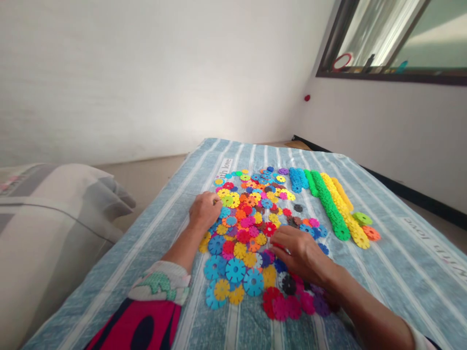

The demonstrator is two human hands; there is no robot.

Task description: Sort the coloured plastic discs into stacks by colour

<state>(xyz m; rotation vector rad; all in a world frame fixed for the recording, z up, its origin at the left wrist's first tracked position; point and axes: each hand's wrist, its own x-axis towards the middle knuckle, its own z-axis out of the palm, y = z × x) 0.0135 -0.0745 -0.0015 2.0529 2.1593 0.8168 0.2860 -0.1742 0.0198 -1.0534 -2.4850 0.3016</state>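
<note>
A spread of colourful plastic snowflake discs [248, 228] lies on a blue striped blanket [401, 262]. My left hand [204, 210] rests at the pile's left edge, fingers curled onto the discs. Over the lower right of the pile, my right hand [301, 253] lies palm down, its fingers bent and touching discs near a red one [270, 228]. What either hand grips, if anything, is hidden. To the right, discs are stacked into rows: blue [297, 180], green [330, 206] and yellow [346, 214].
A grey cushion [54, 218] lies left of the blanket. White walls stand behind and to the right, with a dark-framed window [394, 39] at the upper right. Loose green [362, 218] and orange [371, 233] discs sit by the rows.
</note>
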